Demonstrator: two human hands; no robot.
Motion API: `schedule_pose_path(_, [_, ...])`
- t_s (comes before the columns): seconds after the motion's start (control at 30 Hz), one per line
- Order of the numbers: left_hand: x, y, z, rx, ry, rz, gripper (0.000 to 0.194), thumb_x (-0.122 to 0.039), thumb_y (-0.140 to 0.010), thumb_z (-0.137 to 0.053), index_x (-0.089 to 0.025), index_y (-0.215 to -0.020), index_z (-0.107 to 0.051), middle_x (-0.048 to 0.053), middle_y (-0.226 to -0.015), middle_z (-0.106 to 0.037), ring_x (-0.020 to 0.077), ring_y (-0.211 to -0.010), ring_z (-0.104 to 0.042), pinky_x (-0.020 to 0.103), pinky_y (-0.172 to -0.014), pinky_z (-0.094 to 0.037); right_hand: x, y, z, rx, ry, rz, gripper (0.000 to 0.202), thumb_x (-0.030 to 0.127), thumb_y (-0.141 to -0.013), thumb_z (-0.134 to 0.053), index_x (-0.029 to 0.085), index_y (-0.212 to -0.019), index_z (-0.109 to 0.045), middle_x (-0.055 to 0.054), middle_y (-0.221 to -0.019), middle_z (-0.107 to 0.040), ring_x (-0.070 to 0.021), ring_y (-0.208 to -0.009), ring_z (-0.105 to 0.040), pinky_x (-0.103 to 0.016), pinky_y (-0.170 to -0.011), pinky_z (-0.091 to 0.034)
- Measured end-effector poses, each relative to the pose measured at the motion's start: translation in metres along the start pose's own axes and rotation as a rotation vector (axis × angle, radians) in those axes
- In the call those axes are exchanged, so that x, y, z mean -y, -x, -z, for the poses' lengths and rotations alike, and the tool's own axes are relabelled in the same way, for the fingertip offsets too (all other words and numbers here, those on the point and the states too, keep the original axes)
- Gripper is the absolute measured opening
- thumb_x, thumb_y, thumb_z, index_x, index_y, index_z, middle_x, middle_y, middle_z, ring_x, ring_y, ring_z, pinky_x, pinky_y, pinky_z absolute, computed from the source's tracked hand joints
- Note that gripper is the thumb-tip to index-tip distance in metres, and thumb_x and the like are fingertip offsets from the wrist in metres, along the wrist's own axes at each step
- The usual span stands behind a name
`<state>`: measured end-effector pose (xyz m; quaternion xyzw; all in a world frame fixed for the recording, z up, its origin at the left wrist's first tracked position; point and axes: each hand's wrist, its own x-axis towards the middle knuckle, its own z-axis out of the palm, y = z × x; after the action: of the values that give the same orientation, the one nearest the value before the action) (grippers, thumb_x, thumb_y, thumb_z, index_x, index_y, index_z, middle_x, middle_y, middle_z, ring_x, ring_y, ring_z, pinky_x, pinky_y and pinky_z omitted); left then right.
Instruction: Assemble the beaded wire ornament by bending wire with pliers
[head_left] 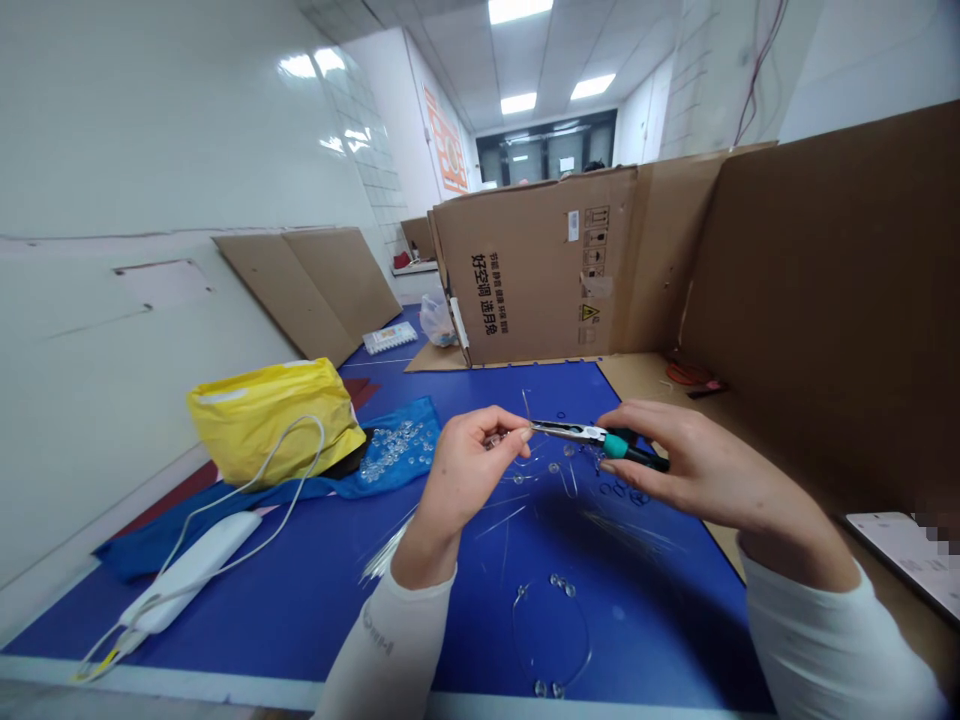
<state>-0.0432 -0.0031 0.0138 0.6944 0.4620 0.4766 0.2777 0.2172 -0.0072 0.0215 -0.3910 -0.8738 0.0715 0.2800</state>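
My left hand [474, 462] pinches a thin wire [526, 402] with clear beads partly hidden in its fingers. My right hand [686, 455] grips long-nose pliers [619, 446] with green and black handles. The tips of the pliers meet the wire at my left fingertips. Below the hands, a wire ring with clear beads [556, 690] lies on the blue table [480, 640]. Loose wires [386, 552] rest beside my left wrist. Under the pliers are several dark rings [636, 497] and a few clear beads.
Many clear beads [397, 448] lie on a blue cloth at the left, near a yellow bag [274, 420]. A white power strip [191, 572] with its cord sits at front left. Cardboard panels [540, 270] stand behind and to the right. A phone [911, 560] lies at the right edge.
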Motion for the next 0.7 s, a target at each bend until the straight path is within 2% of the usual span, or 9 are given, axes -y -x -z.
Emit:
schedule_pose_path(0.53, [-0.0060,0.0011,-0.0026,0.005,-0.047,-0.071,0.012,-0.021,-0.084,-0.068,-0.017,-0.075,-0.074,0.002,-0.064,-0.072,0.0120,-0.058,-0.058,0.024,-0.057,-0.041,-0.0060,0.0000,-0.0038,0.028,-0.039,-0.007,0.028,0.041,-0.096,-0.060,0.023,-0.116,-0.067,-0.005,-0.100,-0.072,-0.0208,-0.084,-0.066,-0.034,-0.074,-0.051])
schedule_pose_path(0.7, [-0.0057,0.0006,-0.0028,0.033,0.062,0.001,0.012,-0.024,-0.083,-0.069,-0.016,-0.077,-0.074,0.003,-0.066,-0.072,0.0123,-0.059,-0.059,0.024,-0.058,-0.042,-0.0054,-0.0014,-0.0064,0.029,-0.072,-0.028,0.025,0.041,-0.096,-0.059,0.024,-0.112,-0.069,-0.005,-0.099,-0.074,-0.0199,-0.082,-0.067,-0.032,-0.072,-0.051])
